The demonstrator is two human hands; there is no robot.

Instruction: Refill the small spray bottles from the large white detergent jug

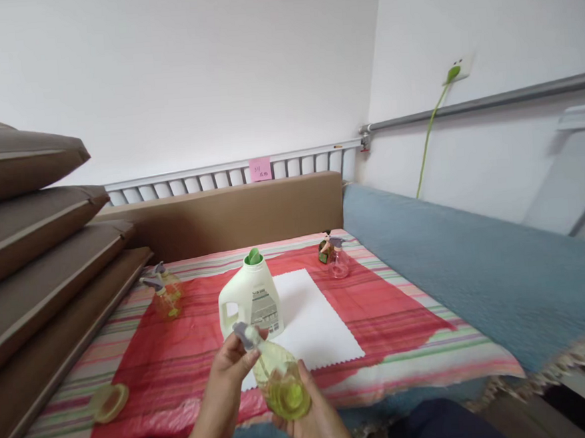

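A clear yellow spray bottle (278, 370) with yellow-green liquid in its base is tilted between my two hands. My left hand (233, 366) is closed around its grey spray head (247, 335). Cupped under and beside the rounded base, my right hand (308, 411) grips the bottle's body. Just behind it stands a large pale-green detergent jug (252, 295) with a side handle and a bright green spout in its open neck. The jug rests at the left part of a white scalloped-edge mat (319, 320).
Two yellowish spray bottles (167, 301) stand at left. At back right are a pink spray bottle (339, 262) and a dark green bottle (323, 251). A round yellowish lid-like piece (109, 402) lies front left on the red sheet (191, 346). Stacked cushions (38, 243) rise at left.
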